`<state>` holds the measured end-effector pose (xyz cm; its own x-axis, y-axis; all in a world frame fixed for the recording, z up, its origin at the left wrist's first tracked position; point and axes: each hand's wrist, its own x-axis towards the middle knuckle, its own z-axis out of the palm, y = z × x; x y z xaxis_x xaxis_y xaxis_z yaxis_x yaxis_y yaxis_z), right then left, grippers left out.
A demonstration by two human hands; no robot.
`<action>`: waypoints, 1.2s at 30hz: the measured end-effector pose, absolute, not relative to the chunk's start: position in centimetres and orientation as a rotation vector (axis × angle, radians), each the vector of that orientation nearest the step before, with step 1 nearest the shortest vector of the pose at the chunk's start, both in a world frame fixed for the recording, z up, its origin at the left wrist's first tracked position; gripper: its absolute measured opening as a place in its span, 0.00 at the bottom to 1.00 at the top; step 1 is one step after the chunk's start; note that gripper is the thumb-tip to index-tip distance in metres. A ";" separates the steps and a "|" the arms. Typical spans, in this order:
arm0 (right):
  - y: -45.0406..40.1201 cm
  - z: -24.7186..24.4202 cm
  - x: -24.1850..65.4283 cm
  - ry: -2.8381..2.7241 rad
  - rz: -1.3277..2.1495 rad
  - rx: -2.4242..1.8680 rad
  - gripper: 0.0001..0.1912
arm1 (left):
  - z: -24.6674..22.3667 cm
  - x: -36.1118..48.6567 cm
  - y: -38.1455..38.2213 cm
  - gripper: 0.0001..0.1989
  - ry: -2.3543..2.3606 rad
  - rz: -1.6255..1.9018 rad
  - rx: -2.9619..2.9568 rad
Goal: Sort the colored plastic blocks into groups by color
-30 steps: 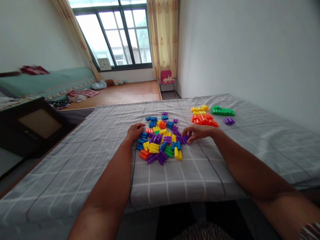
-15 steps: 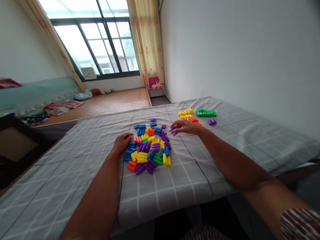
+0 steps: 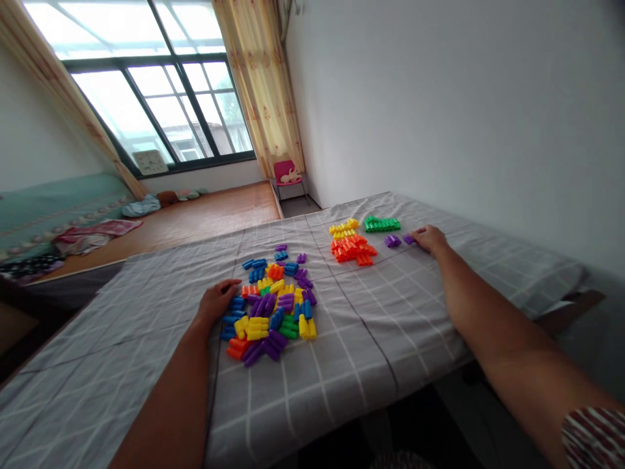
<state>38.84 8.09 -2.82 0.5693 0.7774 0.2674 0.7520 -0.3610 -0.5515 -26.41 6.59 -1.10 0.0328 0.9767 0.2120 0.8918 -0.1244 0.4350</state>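
Note:
My right hand [image 3: 430, 240] is at the far right of the cloth, its fingertips closed on a purple plastic block [image 3: 409, 239] made of joined tubes. Just left of it lies another purple block [image 3: 392, 241], close beside the held one. My left hand [image 3: 219, 301] rests at the left edge of a mixed pile, open, with its fingers stretched toward the blue blocks [image 3: 236, 303] and holding nothing. The pile has yellow blocks [image 3: 258, 328], purple blocks [image 3: 274, 345], orange blocks [image 3: 237, 348] and green blocks [image 3: 290, 327].
Sorted groups lie at the back right: yellow blocks [image 3: 344, 229], orange blocks [image 3: 352, 249] and green blocks [image 3: 382, 225]. A grey checked cloth [image 3: 342, 365] covers the surface. The white wall [image 3: 439, 130] borders its right side. A pink chair [image 3: 288, 174] stands beyond.
My right hand has carried a purple block from beside the pile rightward to the other purple block. My left hand stays by the pile. The view has shifted right.

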 end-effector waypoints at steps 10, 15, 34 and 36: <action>7.5 -2.0 37.7 -1.430 0.053 -2.313 0.32 | -1.0 -26.5 6.5 0.25 1.926 0.717 2.099; 7.1 -2.1 38.1 -1.492 0.332 -2.065 0.32 | -1.0 -26.7 6.6 0.25 1.936 0.680 2.123; 7.5 -3.4 39.4 -1.611 0.421 -1.952 0.33 | -0.6 -26.4 6.3 0.22 1.949 0.710 2.107; 7.6 -3.7 39.6 -1.628 0.428 -1.968 0.29 | -0.6 -26.5 6.3 0.22 1.954 0.714 2.094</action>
